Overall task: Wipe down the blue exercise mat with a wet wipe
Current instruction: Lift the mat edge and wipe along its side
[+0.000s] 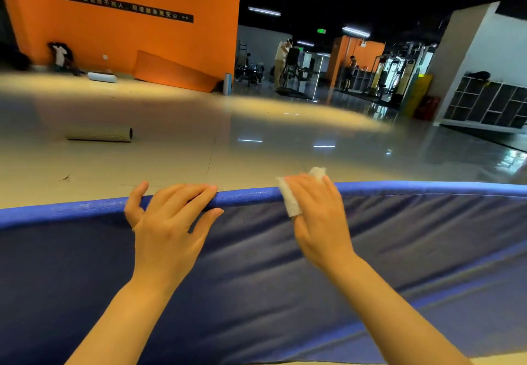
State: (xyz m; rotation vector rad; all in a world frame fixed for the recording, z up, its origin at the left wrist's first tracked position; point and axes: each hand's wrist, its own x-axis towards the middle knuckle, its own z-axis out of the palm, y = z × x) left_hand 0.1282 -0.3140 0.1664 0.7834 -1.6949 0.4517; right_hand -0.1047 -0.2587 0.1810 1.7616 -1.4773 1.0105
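Observation:
The blue exercise mat [256, 265] fills the lower half of the view, its brighter blue far edge running left to right. My left hand [168, 219] rests flat on that far edge with fingers spread and straight. My right hand [319, 219] lies on the edge further right and presses a white wet wipe [291, 199] against the mat; the wipe pokes out from under the fingers on both sides.
Beyond the mat lies a glossy tiled floor with a grey foam roller [99, 134]. An orange wall [128, 36] and a leaning orange mat [174, 72] stand at the back left. Gym machines, people and cubby shelves [490, 102] stand at the far right.

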